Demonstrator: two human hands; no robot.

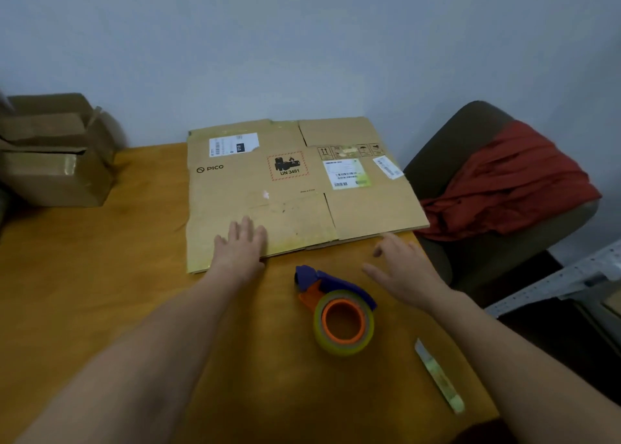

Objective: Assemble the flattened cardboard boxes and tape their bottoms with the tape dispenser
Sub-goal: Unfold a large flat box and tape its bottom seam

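Flattened box (255, 191) w/ left hand (241, 242) flat on near edge, right hand (401, 269) loose alongside

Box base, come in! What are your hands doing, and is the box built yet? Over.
Left hand open, flat on the flattened box. Right hand open, empty, near its corner. Box not assembled; tape dispenser untouched between the hands. Nothing in the way.

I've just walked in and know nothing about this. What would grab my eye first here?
The big flattened box, printed PICO and UN 3481, lies on the table, with the left hand flat on its near edge and the right hand open near its near right corner. In front of it sits a purple-and-orange tape dispenser, and a red cloth drapes the chair at right.
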